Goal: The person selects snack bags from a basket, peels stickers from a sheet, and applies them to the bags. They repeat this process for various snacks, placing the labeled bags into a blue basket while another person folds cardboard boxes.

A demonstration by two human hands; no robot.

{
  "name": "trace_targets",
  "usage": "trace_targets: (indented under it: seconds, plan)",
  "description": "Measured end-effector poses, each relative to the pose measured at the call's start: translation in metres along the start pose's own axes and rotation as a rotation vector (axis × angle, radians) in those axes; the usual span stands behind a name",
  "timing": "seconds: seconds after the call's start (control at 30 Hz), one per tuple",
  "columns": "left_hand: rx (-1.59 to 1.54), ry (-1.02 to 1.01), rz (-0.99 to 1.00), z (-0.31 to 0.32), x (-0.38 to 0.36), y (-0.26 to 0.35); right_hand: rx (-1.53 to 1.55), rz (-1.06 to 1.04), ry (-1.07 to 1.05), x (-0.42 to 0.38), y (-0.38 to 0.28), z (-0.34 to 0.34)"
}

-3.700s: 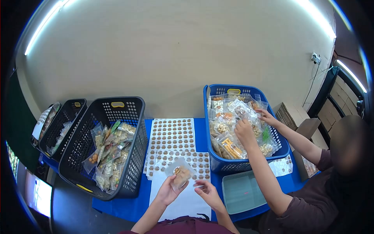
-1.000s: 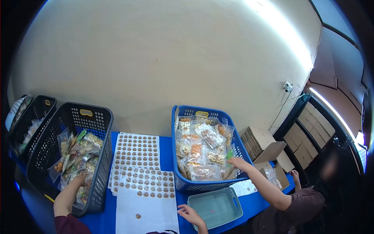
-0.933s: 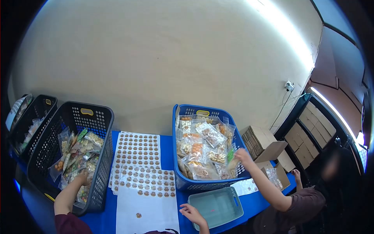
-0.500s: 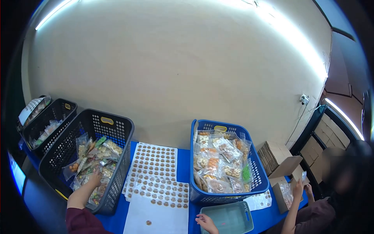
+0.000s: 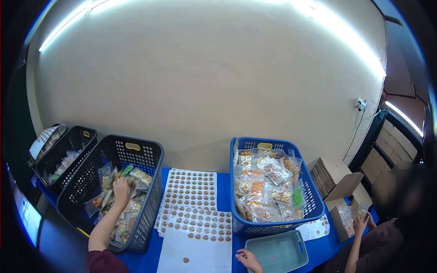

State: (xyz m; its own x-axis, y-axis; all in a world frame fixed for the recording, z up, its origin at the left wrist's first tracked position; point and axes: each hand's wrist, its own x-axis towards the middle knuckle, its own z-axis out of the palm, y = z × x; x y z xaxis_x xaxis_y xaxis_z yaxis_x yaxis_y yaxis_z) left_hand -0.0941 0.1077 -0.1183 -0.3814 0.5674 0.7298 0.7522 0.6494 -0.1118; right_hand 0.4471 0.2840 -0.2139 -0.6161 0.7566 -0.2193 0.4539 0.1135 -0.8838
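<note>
Deep in the large black basket (image 5: 153, 200), my left hand (image 5: 121, 191) reaches onto the clear snack bags (image 5: 132, 214), its fingers curled at a bag near the top of the heap. What those fingers hold is too small to make out. Over the front left corner of the grey-green tray (image 5: 277, 250), my right hand (image 5: 248, 259) hangs with its fingers loosely spread and nothing in them. White sticker sheets (image 5: 195, 218) with round stickers lie between the two hands.
A blue basket (image 5: 314, 204) full of snack bags stands behind the tray. Smaller black baskets (image 5: 68, 157) are at the far left. At the right, a co-worker's hands (image 5: 361, 223) hold a bag beside an open cardboard box (image 5: 341, 218).
My left hand has moved further back in the black basket, toward the green bag. The co-worker's hands have lowered toward the box. The whole view has shifted slightly.
</note>
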Motion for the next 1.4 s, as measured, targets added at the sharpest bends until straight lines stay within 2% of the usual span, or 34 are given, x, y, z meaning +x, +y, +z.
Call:
trace_targets:
  seconds: [0.03,0.1,0.2,0.3,0.37,0.43,0.53,0.57,0.63,0.67,0.77,0.8,0.9,0.93,1.03,1.07,1.17,1.2,1.3,1.4]
  plan:
    - [-0.090,0.006,-0.079,-0.021,0.018,0.015,0.022,0.018,-0.021,-0.002,0.008,0.003]
    - [-0.351,0.084,-0.090,-0.063,0.049,0.037,0.017,0.001,-0.057,-0.009,-0.004,0.004]
    - [-0.793,0.132,-0.213,-0.129,0.080,0.075,0.043,-0.009,-0.138,-0.017,-0.028,0.007]
    - [-0.906,0.234,-0.118,-0.211,0.091,0.122,0.422,-0.045,-0.302,-0.017,-0.044,0.016]
    - [-0.774,0.193,0.262,-0.253,0.091,0.138,0.602,-0.021,-0.396,-0.019,-0.081,0.016]
    - [-0.881,0.047,0.376,-0.276,0.071,0.162,0.809,0.022,-0.466,-0.017,-0.098,0.019]
    - [-0.953,-0.259,0.794,-0.272,0.030,0.191,1.287,-0.008,-0.781,-0.017,-0.125,0.021]
    - [-0.961,-0.361,0.948,-0.266,0.018,0.200,1.275,-0.017,-0.687,-0.020,-0.135,0.020]
    - [-0.917,-0.507,1.060,-0.253,0.004,0.209,1.256,-0.046,-0.497,-0.028,-0.157,0.014]
    - [-0.892,-0.580,1.114,-0.251,0.000,0.211,1.129,-0.128,-0.449,-0.027,-0.166,0.008]
    - [-1.003,-0.765,0.802,-0.259,-0.005,0.215,0.990,-0.210,-0.191,-0.023,-0.158,0.004]
    - [-1.085,-0.767,0.679,-0.256,-0.011,0.217,1.010,-0.257,-0.167,-0.025,-0.159,0.002]
    - [-1.444,-0.843,0.195,-0.241,-0.035,0.231,0.843,-0.313,-0.128,-0.034,-0.169,-0.002]
    - [-1.507,-0.769,0.086,-0.233,-0.047,0.238,0.782,-0.309,-0.172,-0.037,-0.171,0.000]
    - [-1.880,-0.999,-0.477,-0.211,-0.082,0.256,0.529,-0.353,-0.263,-0.035,-0.159,0.015]
    - [-1.937,-0.904,-0.682,-0.202,-0.096,0.265,0.431,-0.327,-0.230,-0.035,-0.153,0.019]
    - [-2.261,-0.927,-1.062,-0.196,-0.114,0.277,0.079,-0.299,-0.165,-0.032,-0.156,0.016]
    - [-2.273,-0.957,-1.072,-0.192,-0.118,0.273,-0.046,-0.299,-0.151,-0.030,-0.158,0.014]
    - [-2.153,-0.839,-1.179,-0.185,-0.120,0.257,0.114,-0.388,-0.048,-0.024,-0.161,0.012]
    - [-2.113,-0.605,-1.178,-0.186,-0.111,0.236,0.128,-0.392,0.007,-0.015,-0.165,-0.003]
